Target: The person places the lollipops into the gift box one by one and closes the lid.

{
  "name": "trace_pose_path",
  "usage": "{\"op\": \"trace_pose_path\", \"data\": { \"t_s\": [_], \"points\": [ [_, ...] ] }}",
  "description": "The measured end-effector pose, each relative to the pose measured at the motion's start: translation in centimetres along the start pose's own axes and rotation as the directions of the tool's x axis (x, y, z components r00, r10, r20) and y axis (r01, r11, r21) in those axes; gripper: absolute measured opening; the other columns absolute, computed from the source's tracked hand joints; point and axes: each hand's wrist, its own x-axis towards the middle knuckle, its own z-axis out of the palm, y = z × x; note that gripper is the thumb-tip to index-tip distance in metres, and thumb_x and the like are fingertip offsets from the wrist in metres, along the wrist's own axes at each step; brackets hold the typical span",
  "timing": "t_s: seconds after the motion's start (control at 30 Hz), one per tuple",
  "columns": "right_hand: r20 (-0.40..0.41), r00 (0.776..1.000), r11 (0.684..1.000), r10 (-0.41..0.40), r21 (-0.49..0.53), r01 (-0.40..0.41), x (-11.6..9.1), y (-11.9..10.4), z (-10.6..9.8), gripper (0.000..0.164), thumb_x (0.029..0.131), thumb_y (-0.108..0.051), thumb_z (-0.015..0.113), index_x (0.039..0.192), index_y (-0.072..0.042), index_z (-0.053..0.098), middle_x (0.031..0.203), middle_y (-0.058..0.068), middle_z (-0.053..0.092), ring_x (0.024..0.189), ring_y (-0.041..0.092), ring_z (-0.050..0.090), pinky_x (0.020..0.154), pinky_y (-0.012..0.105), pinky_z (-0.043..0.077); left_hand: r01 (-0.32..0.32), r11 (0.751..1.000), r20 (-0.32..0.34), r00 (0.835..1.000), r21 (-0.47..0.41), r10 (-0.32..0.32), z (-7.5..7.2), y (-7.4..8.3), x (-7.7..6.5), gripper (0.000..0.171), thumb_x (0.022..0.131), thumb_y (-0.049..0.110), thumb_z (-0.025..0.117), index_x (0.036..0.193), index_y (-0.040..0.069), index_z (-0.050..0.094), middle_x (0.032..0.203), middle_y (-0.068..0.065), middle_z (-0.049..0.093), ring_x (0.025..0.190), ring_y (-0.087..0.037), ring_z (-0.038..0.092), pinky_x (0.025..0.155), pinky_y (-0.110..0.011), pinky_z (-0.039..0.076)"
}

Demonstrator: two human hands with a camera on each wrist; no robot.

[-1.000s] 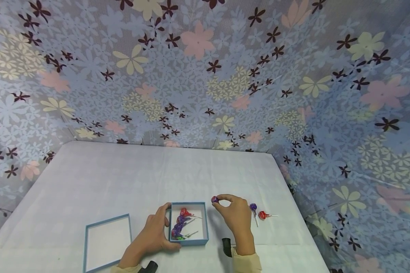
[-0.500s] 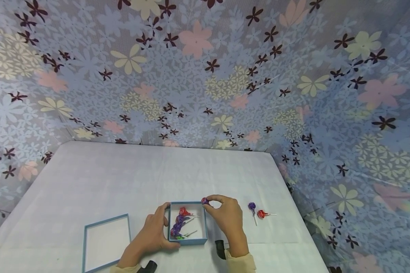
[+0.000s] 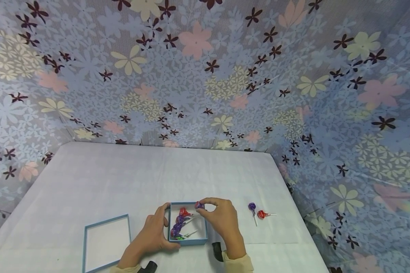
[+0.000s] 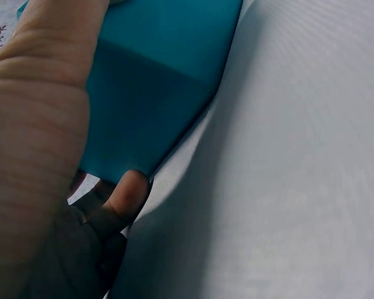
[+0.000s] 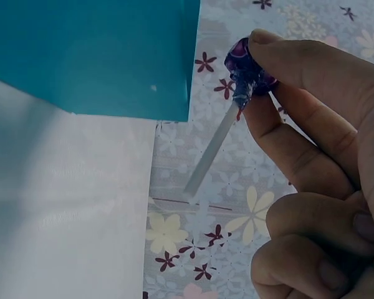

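Note:
A shallow blue box (image 3: pixel 205 241) with a white inside stands on the table, several wrapped lollipops (image 3: pixel 177 227) lying along its left side, red, purple and green. My left hand (image 3: pixel 153 232) grips the box by its left side, thumb at the near corner and fingers at the far one. In the left wrist view a fingertip (image 4: pixel 129 192) touches the blue wall. Over the box's far right corner, my right hand (image 3: pixel 222 218) pinches a purple lollipop (image 5: pixel 244 65) by its wrapped head. Its white stick points downward in the right wrist view.
To the right on the white table (image 3: pixel 150 170) lie a purple lollipop (image 3: pixel 252 206) and a red lollipop (image 3: pixel 261 214). The box's blue-edged lid (image 3: pixel 84 248) lies at the left. Floral cloth (image 3: pixel 191 94) hangs behind the table and at its sides.
My right hand has carried the pinched lollipop leftward, from beside the box to above its far right corner. The left hand keeps its grip on the box.

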Motion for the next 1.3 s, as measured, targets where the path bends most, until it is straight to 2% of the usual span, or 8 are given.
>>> {"op": "trace_pose_path", "data": {
  "t_s": [0.27, 0.37, 0.53, 0.6, 0.73, 0.77, 1.0, 1.3],
  "points": [
    [0.087, 0.996, 1.0, -0.029, 0.014, 0.028, -0.1, -0.3, 0.6, 0.02, 0.078, -0.035, 0.086, 0.096, -0.029, 0.081, 0.099, 0.001, 0.078, 0.044, 0.004, 0.021, 0.041, 0.023, 0.027, -0.015, 1.0, 0.007, 1.0, -0.003, 0.015, 0.1, -0.1, 0.1, 0.139, 0.049, 0.061, 0.093, 0.154, 0.003, 0.023, 0.093, 0.009, 0.046, 0.09, -0.015, 0.04, 0.09, -0.042, 0.035],
    [0.119, 0.991, 0.998, -0.055, 0.008, 0.054, -0.1, -0.5, 0.6, 0.021, 0.077, -0.034, 0.087, 0.097, -0.027, 0.082, 0.097, 0.0, 0.078, 0.047, 0.003, 0.032, 0.046, 0.023, 0.032, -0.017, 1.0, 0.007, 1.0, -0.001, 0.017, 0.2, -0.2, 0.2, 0.139, 0.05, 0.061, 0.093, 0.154, 0.003, 0.023, 0.093, 0.009, 0.046, 0.089, -0.014, 0.04, 0.089, -0.042, 0.035],
    [0.168, 0.982, 0.996, -0.084, 0.002, 0.084, -0.2, -0.7, 0.8, 0.023, 0.077, -0.035, 0.086, 0.099, -0.027, 0.082, 0.097, -0.004, 0.078, 0.051, 0.004, 0.041, 0.052, 0.024, 0.039, -0.018, 1.0, 0.005, 1.0, 0.003, 0.018, 0.2, -0.3, 0.1, 0.139, 0.049, 0.062, 0.093, 0.154, 0.003, 0.023, 0.092, 0.009, 0.046, 0.088, -0.013, 0.04, 0.089, -0.041, 0.035],
    [0.175, 0.98, 0.995, -0.094, -0.003, 0.096, -0.3, -0.9, 0.9, 0.023, 0.077, -0.036, 0.086, 0.099, -0.028, 0.082, 0.098, -0.004, 0.078, 0.057, 0.006, 0.054, 0.057, 0.025, 0.046, -0.02, 1.0, 0.003, 1.0, 0.006, 0.02, 0.1, -0.2, 0.1, 0.138, 0.049, 0.061, 0.093, 0.154, 0.004, 0.023, 0.092, 0.01, 0.046, 0.087, -0.012, 0.041, 0.089, -0.041, 0.035],
    [0.163, 0.976, 0.989, -0.148, -0.002, 0.15, -0.5, -1.4, 1.3, 0.022, 0.076, -0.035, 0.087, 0.097, -0.029, 0.082, 0.097, -0.007, 0.078, 0.085, 0.017, 0.073, 0.072, 0.031, 0.055, -0.029, 1.0, -0.002, 1.0, 0.012, 0.029, 0.1, -0.2, 0.0, 0.138, 0.05, 0.061, 0.093, 0.154, 0.004, 0.023, 0.092, 0.01, 0.047, 0.086, -0.011, 0.042, 0.089, -0.04, 0.035],
    [0.159, 0.974, 0.987, -0.161, 0.0, 0.163, -0.5, -1.5, 1.3, 0.022, 0.076, -0.035, 0.088, 0.096, -0.029, 0.082, 0.095, -0.008, 0.078, 0.09, 0.017, 0.073, 0.075, 0.032, 0.056, -0.029, 1.0, -0.002, 1.0, 0.011, 0.029, 0.1, -0.2, 0.0, 0.138, 0.05, 0.061, 0.093, 0.154, 0.004, 0.023, 0.092, 0.01, 0.046, 0.087, -0.012, 0.041, 0.089, -0.04, 0.035],
    [0.203, 0.96, 0.981, -0.193, 0.025, 0.192, -0.7, -1.9, 1.8, 0.019, 0.074, -0.032, 0.089, 0.092, -0.026, 0.083, 0.091, -0.01, 0.077, 0.088, 0.017, 0.074, 0.072, 0.029, 0.054, -0.037, 0.999, -0.012, 0.999, 0.002, 0.037, 0.1, -0.2, -0.1, 0.137, 0.05, 0.06, 0.094, 0.153, 0.003, 0.024, 0.093, 0.009, 0.047, 0.089, -0.015, 0.041, 0.087, -0.04, 0.037],
    [0.286, 0.94, 0.981, -0.186, 0.0, 0.194, -0.9, -1.5, 2.0, 0.016, 0.071, -0.031, 0.09, 0.085, -0.03, 0.083, 0.084, -0.019, 0.075, 0.085, 0.003, 0.069, 0.076, 0.026, 0.053, -0.017, 1.0, -0.001, 1.0, -0.003, 0.017, 0.0, -0.2, 0.0, 0.137, 0.05, 0.06, 0.094, 0.153, 0.004, 0.024, 0.092, 0.009, 0.048, 0.089, -0.015, 0.041, 0.087, -0.041, 0.038]
  ]
}}
